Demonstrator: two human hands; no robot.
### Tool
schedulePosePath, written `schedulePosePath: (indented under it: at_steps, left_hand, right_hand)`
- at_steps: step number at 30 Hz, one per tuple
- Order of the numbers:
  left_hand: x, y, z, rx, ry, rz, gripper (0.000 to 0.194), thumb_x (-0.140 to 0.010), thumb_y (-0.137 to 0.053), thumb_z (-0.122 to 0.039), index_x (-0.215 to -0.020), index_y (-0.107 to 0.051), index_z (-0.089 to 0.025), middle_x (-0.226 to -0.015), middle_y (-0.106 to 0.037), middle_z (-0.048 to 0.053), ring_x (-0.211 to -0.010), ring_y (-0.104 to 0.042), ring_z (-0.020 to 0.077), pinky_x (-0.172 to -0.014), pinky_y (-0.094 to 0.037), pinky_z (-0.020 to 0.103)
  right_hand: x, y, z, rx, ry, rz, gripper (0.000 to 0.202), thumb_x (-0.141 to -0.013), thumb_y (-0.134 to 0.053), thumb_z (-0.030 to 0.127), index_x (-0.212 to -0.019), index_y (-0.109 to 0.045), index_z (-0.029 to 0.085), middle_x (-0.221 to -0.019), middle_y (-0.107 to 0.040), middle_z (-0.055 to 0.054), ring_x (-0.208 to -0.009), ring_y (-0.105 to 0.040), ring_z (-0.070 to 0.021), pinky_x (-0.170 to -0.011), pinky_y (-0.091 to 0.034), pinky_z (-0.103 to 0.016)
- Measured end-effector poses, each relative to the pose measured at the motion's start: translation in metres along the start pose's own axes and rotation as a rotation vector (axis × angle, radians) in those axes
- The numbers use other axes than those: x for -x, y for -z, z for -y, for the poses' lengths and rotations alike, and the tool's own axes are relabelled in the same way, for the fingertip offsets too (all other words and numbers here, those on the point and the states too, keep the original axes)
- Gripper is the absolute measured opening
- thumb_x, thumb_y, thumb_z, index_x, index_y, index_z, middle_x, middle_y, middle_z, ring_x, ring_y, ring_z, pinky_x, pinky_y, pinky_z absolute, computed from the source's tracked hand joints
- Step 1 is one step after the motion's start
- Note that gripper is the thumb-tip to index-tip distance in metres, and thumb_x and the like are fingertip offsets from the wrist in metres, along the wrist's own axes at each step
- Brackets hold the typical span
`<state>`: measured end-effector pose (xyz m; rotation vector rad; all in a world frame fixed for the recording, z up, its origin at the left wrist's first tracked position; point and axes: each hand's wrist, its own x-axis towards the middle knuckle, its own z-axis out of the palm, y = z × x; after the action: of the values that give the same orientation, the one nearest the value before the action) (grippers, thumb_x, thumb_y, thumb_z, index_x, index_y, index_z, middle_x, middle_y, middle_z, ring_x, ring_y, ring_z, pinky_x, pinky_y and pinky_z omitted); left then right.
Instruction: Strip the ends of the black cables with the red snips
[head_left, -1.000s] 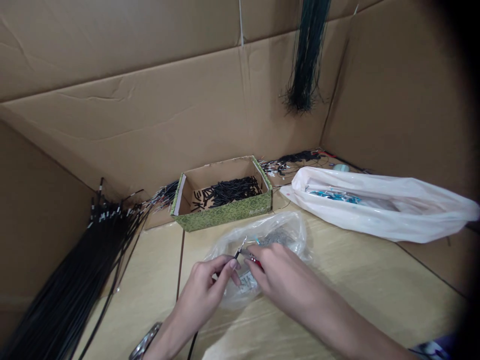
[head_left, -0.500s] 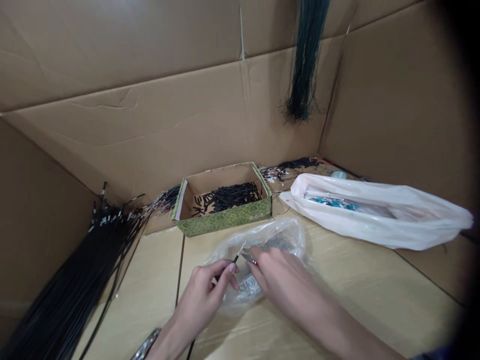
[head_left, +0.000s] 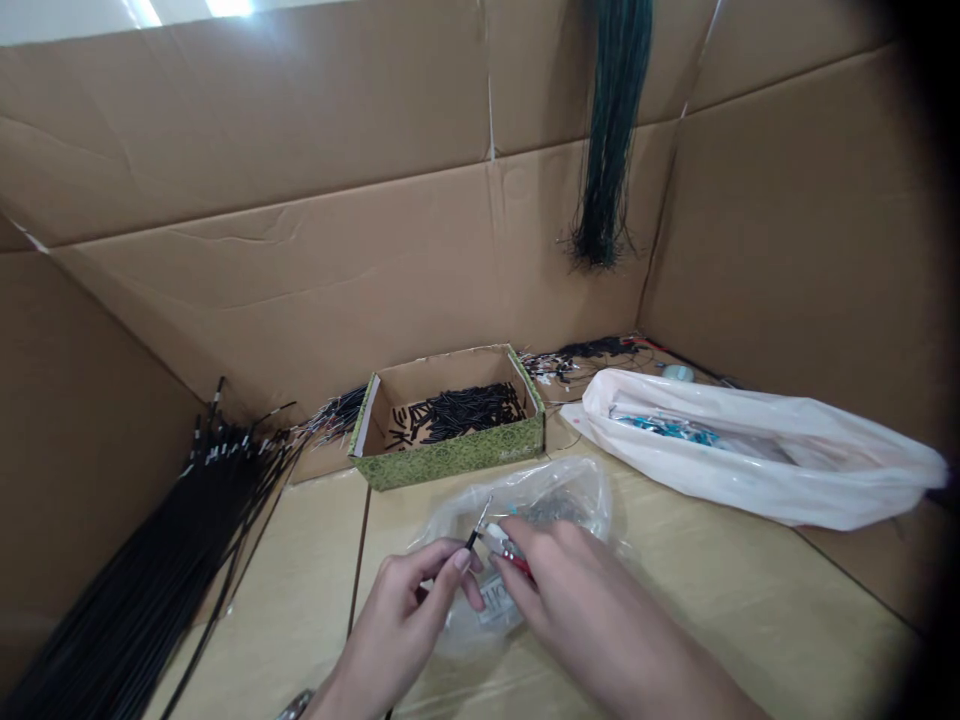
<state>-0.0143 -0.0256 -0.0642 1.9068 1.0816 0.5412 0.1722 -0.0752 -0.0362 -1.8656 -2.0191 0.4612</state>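
Between thumb and fingers, my left hand (head_left: 424,590) pinches a short black cable (head_left: 472,540) with a thin silvery tip pointing up. My right hand (head_left: 559,570) is closed on a small red-handled tool (head_left: 517,560), whose metal end is beside the cable tip. Whether the two touch is unclear. Beneath both hands lies a clear plastic bag (head_left: 592,490) with small grey parts inside and a printed label.
A green-patterned box (head_left: 457,460) holds short black pieces. Long black cables (head_left: 127,570) lie at left. A white bag (head_left: 757,480) with blue items rests at right. Dark green wires (head_left: 615,130) hang before the cardboard wall (head_left: 337,270).
The camera view has tilted up, so the scene sits lower. My right hand has turned slightly, and more of the red handle shows. The cable is still in my left hand.
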Motion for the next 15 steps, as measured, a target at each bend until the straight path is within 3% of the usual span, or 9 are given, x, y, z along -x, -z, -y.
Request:
schedulePosePath:
  at_steps: [6, 11, 15]
  left_hand:
    - [0.000, -0.001, -0.003, -0.063, -0.020, 0.001, 0.044, -0.102, -0.044, -0.043, -0.076, -0.068, -0.018, -0.069, -0.065, 0.002, -0.060, -0.053, 0.0152, -0.052, -0.032, 0.023]
    - [0.000, -0.001, -0.002, -0.059, -0.041, -0.025, 0.042, -0.102, -0.043, -0.044, -0.079, -0.067, -0.018, -0.070, -0.066, 0.002, -0.060, -0.053, 0.0151, -0.052, -0.034, 0.023]
    - [0.001, 0.003, -0.006, -0.054, -0.058, -0.077, 0.046, -0.103, -0.042, -0.046, -0.075, -0.067, -0.019, -0.073, -0.066, 0.003, -0.064, -0.057, 0.0160, -0.055, -0.038, 0.023]
  right_hand:
    - [-0.005, -0.003, 0.006, 0.106, 0.034, 0.016, 0.023, -0.089, -0.054, 0.008, -0.101, -0.072, 0.017, -0.068, -0.073, -0.008, -0.059, -0.072, -0.0247, -0.045, -0.020, -0.030]
    - [-0.003, -0.009, 0.006, 0.032, 0.130, -0.005, 0.022, -0.087, -0.053, 0.003, -0.086, -0.069, 0.018, -0.070, -0.070, -0.006, -0.066, -0.071, -0.0216, -0.051, -0.034, -0.027]
    - [-0.014, -0.005, -0.013, -0.002, 0.016, 0.011, 0.015, -0.094, -0.052, 0.015, -0.096, -0.067, 0.017, -0.072, -0.071, -0.008, -0.066, -0.070, -0.0253, -0.055, -0.039, -0.029]
